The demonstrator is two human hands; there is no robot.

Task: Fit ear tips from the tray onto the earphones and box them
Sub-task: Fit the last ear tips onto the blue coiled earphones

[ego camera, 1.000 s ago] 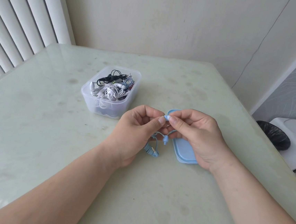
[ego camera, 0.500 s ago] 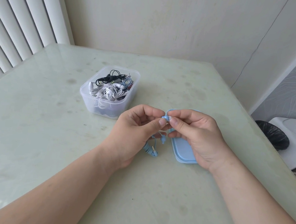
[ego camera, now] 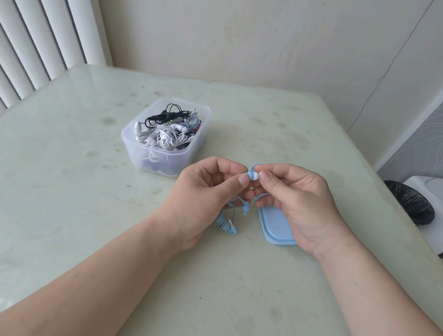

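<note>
Pale tabletop [ego camera: 51, 178] carries a clear tub [ego camera: 146, 152] of tangled earphones beyond both hands. Left hand [ego camera: 204, 193] pinches a blue earphone [ego camera: 249, 174]; right hand [ego camera: 301, 202], partly hiding the blue tray [ego camera: 274, 224], pinches a white ear tip [ego camera: 255, 176] against it.

Half-seen tray, tiny tip
The right hand [ego camera: 302, 202] covers much of the blue tray [ego camera: 274, 225]; ear tip [ego camera: 254, 175] fit too small to tell.

Glossy stained table [ego camera: 75, 208], clear plastic tub [ego camera: 159, 159], matt blue plastic lid [ego camera: 274, 227].
</note>
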